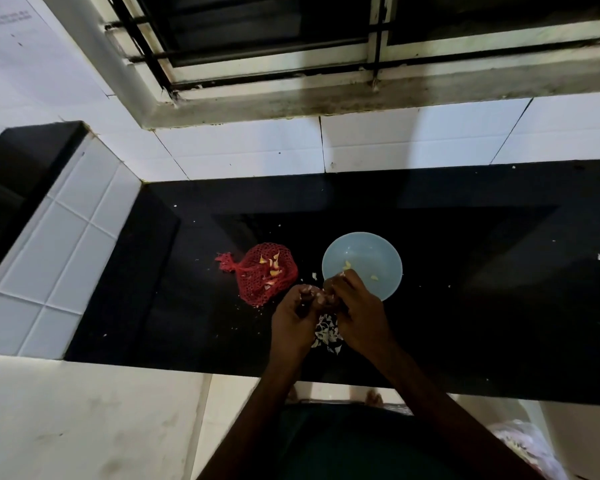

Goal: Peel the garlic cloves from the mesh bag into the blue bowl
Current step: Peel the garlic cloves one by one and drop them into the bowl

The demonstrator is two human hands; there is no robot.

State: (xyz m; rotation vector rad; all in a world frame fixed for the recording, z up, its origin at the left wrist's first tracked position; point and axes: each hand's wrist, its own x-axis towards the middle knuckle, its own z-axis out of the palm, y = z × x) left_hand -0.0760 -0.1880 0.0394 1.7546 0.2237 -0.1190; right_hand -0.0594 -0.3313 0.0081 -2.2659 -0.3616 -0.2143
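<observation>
Here my left hand (293, 315) and right hand (359, 306) meet at lower centre, both pinching a pale clove (317, 296) at the near rim of the bowl (371, 245). Bare counter (482, 306) stretches right; its front edge lies under my forearms. The red bag (265, 273), left of the bowl, shows yellowish garlic.

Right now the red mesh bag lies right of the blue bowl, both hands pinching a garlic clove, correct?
No: the head view shows the red mesh bag left of the blue bowl. The left hand and right hand do pinch a garlic clove.
</observation>
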